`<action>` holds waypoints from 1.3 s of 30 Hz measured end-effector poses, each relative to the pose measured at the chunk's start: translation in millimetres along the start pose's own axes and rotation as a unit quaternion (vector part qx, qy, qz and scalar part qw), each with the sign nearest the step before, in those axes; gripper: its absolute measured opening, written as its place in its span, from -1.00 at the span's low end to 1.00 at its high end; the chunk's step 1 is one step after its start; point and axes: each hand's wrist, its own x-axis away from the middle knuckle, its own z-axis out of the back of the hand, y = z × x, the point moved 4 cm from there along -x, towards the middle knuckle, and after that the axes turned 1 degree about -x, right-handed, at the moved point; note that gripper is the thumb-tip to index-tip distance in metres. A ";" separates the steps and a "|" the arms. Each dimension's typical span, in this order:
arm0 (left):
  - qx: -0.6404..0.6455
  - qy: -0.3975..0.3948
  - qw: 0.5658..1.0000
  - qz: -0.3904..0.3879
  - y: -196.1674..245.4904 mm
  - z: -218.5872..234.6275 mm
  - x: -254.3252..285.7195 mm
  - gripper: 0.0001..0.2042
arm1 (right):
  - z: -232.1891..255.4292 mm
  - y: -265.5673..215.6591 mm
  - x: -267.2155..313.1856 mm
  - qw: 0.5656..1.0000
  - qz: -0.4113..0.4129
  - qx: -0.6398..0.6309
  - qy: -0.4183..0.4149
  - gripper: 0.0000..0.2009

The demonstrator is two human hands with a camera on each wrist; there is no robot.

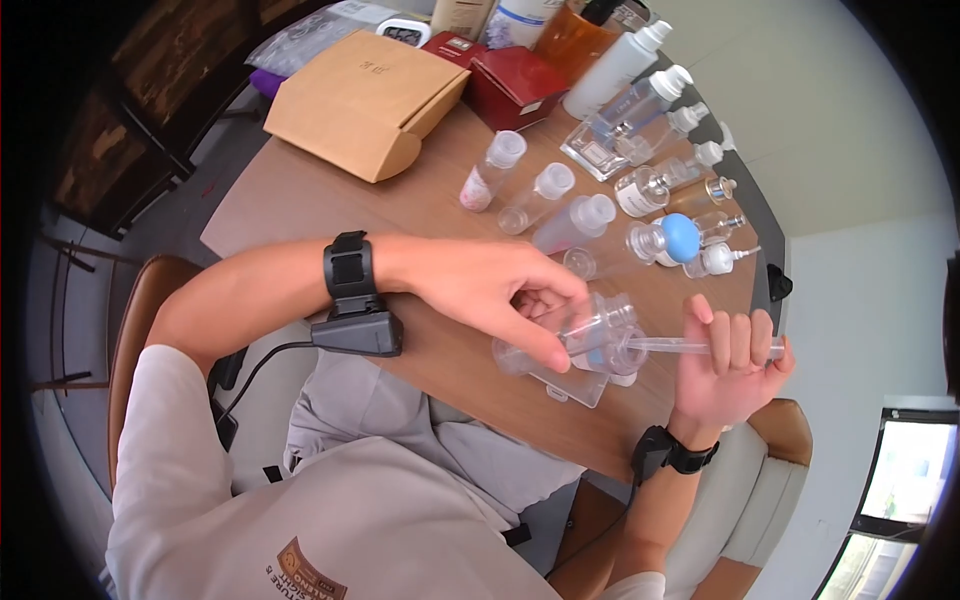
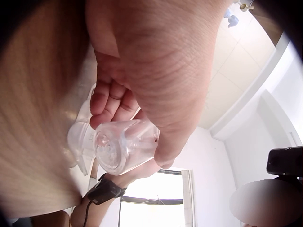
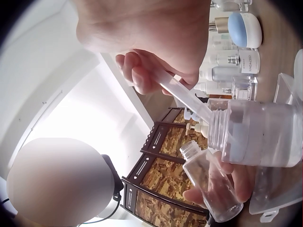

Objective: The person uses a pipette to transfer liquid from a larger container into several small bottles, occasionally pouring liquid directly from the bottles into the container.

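My left hand [image 1: 490,290] grips a small clear bottle [image 3: 210,184] between thumb and fingers. The bottle has no cap and tilts, with its threaded neck up, in the right wrist view; its round base [image 2: 111,153] faces the left wrist camera. My right hand [image 1: 725,360] holds a translucent plastic dropper [image 3: 182,97] in its curled fingers. The dropper's lower end is in the threaded mouth of a wider clear bottle [image 3: 265,135]. That wider bottle stands over a flat clear plastic piece [image 1: 578,392] on the table, close beside the small bottle.
Empty-looking clear bottles, including one with a frosted cap [image 1: 553,181], stand beyond my hands. Pump bottles and perfume bottles [image 1: 640,192] line the far right edge, with a blue-topped container [image 1: 681,238] among them. A cardboard box [image 1: 368,100] and a dark red box [image 1: 515,85] lie farther back.
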 end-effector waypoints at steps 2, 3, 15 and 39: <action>0.003 -0.005 1.000 0.006 3.1 0.2 -0.1 -0.67 | 0.2 -1.8 -0.2 1.000 0.007 -0.007 0.002 -0.59; 0.007 -0.003 1.000 0.013 3.8 0.7 0.0 -0.67 | -0.6 -2.1 -0.5 1.000 0.008 -0.021 0.011 -0.59; 0.028 -0.005 0.999 -0.013 3.9 -0.7 -1.7 -0.72 | 14.9 -11.0 -3.5 0.982 0.051 -0.142 0.116 -0.63; -0.098 0.017 0.989 -0.108 10.7 -1.1 -3.2 -0.53 | 43.7 -5.1 -1.4 0.953 0.044 -0.252 0.161 -0.70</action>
